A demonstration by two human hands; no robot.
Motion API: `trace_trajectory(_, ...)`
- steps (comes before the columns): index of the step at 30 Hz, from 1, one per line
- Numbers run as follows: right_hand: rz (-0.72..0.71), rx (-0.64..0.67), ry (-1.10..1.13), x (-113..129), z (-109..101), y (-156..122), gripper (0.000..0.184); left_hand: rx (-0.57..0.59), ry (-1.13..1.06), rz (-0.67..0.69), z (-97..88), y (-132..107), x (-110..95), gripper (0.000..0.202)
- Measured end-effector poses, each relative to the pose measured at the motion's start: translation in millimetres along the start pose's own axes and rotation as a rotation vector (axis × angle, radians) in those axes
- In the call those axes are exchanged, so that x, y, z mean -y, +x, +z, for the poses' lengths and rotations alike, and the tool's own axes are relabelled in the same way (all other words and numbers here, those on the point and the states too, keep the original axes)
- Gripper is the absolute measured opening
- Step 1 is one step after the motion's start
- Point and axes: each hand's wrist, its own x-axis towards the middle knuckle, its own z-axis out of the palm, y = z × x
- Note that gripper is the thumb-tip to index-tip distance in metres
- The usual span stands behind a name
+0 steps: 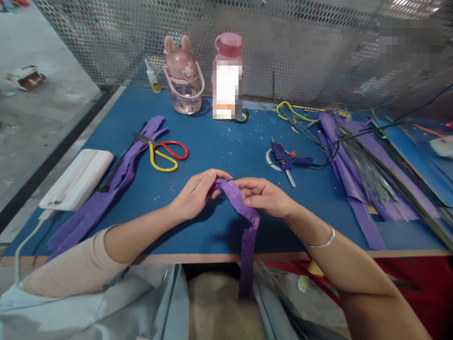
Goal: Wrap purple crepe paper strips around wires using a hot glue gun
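**Both hands pinch the purple strip at the wire's tip**

Start at the fingers. The left hand point(196, 191) has its fingers point(212, 175) closed in a tight pinch on the top end of the ruffled purple strip point(247, 226). The right hand point(264, 196) has its fingers point(244, 184) closed on the same strip just beside them, so the two hands almost touch.

The strip arches up between the hands near the middle of the worktop point(212, 141). From there it drops over the near edge and hangs toward the lap. A thin dark wire point(269, 166) meets the strip's end right at the fingertips and runs off toward the far right corner.

This looks like the start of a wrap, with the head of the strip being rolled around the wire's end. The next turn calls for one hand to hold the pinch firm while the other feeds the strip round with the ruffle kept even. If the grip slackens, the roll could spring open.

Further out:
- The blue glue gun point(288, 160) lies just beyond the right hand.
- The scissors point(166, 153) lie beyond the left hand.
- Spare purple strips point(106, 189) lie along the left edge, beside a white box point(79, 177).
- Two pink bottles point(184, 75) stand at the far edge.
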Motion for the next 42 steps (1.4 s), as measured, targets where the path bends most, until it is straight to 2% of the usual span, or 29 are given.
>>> trace_trajectory(3, -0.011, 0.001, -0.024, 1.0, 0.3, -0.6, 0.044, 0.116, -0.044, -0.123, -3.0, 4.3, -1.9, 0.042)
trace_trajectory(6, -0.009, -0.013, -0.041, 1.9, -0.6, -1.8, 0.045, 0.192, -0.087, -0.131, -6.4, 6.7, 1.2, 0.045)
trace_trajectory(11, -0.021, -0.013, -0.048, 1.3, -5.4, -2.0, 0.048, 0.147, -0.234, -0.171, -3.7, 6.7, 2.0, 0.044)
trace_trajectory(14, -0.023, -0.017, -0.047, 1.0, -7.0, -1.0, 0.049, 0.041, -0.14, -0.164, -0.2, 3.9, -1.4, 0.042)
trace_trajectory(16, -0.01, -0.034, -0.054, 0.9, -5.8, -0.3, 0.048, -0.061, 0.07, -0.062, 0.0, 1.6, -2.1, 0.034)
trace_trajectory(17, -0.004, -0.046, -0.056, 0.8, -4.4, 0.1, 0.047, -0.107, 0.213, 0.032, -0.7, 0.6, -1.6, 0.029)
trace_trajectory(20, 0.007, -0.082, -0.04, 1.5, 0.7, 0.6, 0.049, -0.195, 0.638, 0.402, -4.7, -0.6, 2.2, 0.019)
trace_trajectory(22, 0.017, -0.096, -0.037, 4.9, 1.1, 0.0, 0.052, -0.218, 0.797, 0.567, -8.0, 0.3, 4.9, 0.017)
trace_trajectory(23, 0.038, -0.093, -0.061, 7.8, -1.0, -0.8, 0.054, -0.239, 0.829, 0.592, -9.6, 1.2, 5.9, 0.017)
trace_trajectory(25, 0.129, -0.107, -0.198, 15.5, -10.6, -3.2, 0.053, -0.314, 0.823, 0.565, -12.8, 3.8, 7.1, 0.017)
trace_trajectory(27, 0.196, -0.251, -0.464, 23.0, -25.1, -6.0, 0.042, -0.393, 0.78, 0.519, -15.7, 6.7, 7.7, 0.016)
trace_trajectory(29, 0.129, -0.492, -0.768, 27.1, -38.5, -7.7, 0.034, -0.431, 0.733, 0.513, -18.0, 9.5, 8.4, 0.015)
trace_trajectory(31, 0.002, -0.603, -0.984, 26.7, -45.1, -7.4, 0.033, -0.433, 0.68, 0.507, -19.3, 11.3, 9.3, 0.015)
trace_trajectory(34, -0.123, -0.541, -1.128, 21.1, -39.9, -4.3, 0.039, -0.414, 0.579, 0.419, -19.0, 11.8, 10.8, 0.017)
trace_trajectory(38, -0.122, -0.457, -1.059, 14.3, -23.6, -0.7, 0.052, -0.381, 0.438, 0.316, -15.8, 9.6, 12.5, 0.022)
trace_trajectory(40, -0.144, -0.418, -1.013, 11.9, -19.3, 0.3, 0.048, -0.367, 0.395, 0.313, -13.8, 8.1, 13.1, 0.022)
trace_trajectory(42, -0.203, -0.348, -1.005, 9.1, -18.5, 1.3, 0.034, -0.363, 0.379, 0.325, -12.4, 6.8, 13.5, 0.022)
